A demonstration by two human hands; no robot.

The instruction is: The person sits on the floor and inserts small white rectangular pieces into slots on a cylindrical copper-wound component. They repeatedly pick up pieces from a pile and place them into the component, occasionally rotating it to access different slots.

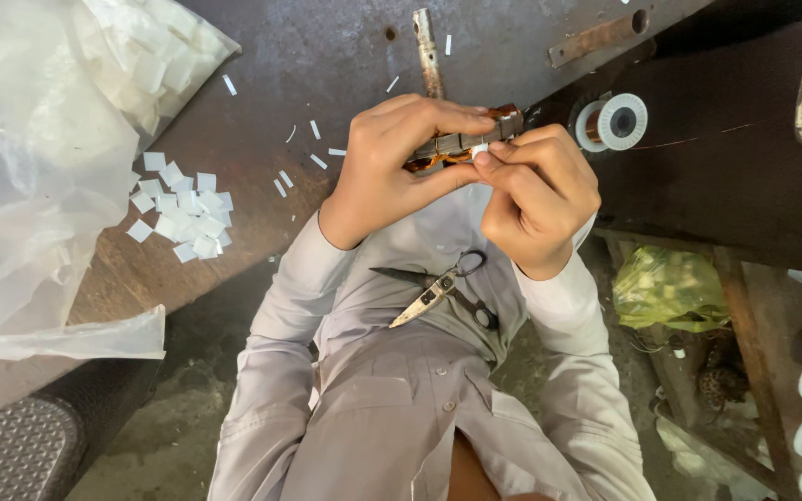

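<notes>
Rusty workbench (327,56), both hands' fingers clenched around one wound armature (457,147), one scissors (438,289)

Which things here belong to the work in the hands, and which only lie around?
In use:
- left hand gripping the wound metal core
- right hand pressing a white paper piece into the core
- pile of white paper pieces on the table, probably the supply

Lying about:
- scissors on the lap
- wire spool
- plastic bag
- green bag
</notes>
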